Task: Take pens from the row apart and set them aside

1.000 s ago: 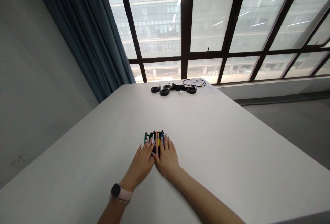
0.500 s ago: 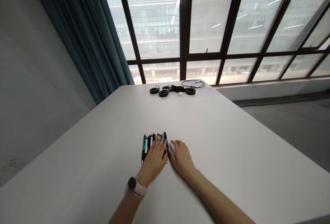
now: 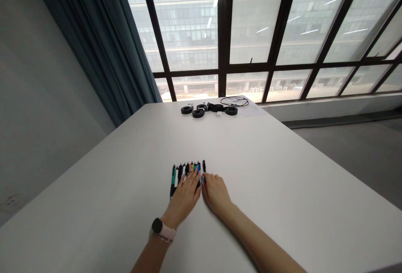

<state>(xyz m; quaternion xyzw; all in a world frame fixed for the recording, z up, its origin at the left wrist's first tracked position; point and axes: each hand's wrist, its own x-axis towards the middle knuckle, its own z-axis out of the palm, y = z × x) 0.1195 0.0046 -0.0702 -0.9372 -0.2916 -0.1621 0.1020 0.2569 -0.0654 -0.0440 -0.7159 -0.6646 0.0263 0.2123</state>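
Several pens [image 3: 176, 177] lie side by side on the white table, a green and black pen [image 3: 173, 176] at the left end and a blue one [image 3: 199, 167] at the right. My left hand [image 3: 186, 191] rests flat over the row, fingers stretched out, covering much of it. A black pen [image 3: 204, 166] stands a little apart to the right of the row. My right hand [image 3: 217, 190] pinches it between thumb and fingers; its lower part is hidden by the hand. A watch with a pale band [image 3: 167, 233] is on my left wrist.
Black tape rolls [image 3: 198, 114], a dark bundle [image 3: 215, 107], a small white item [image 3: 219, 114] and a coiled black cable [image 3: 235, 101] lie at the far end of the white table [image 3: 125, 172]. A sheet of paper [image 3: 253, 110] is by the cable. Windows and a blue curtain [image 3: 103, 51] stand beyond.
My right hand has closed on the black pen at the row's right end, and a gap now separates that pen from the others. My left hand stays on the row.
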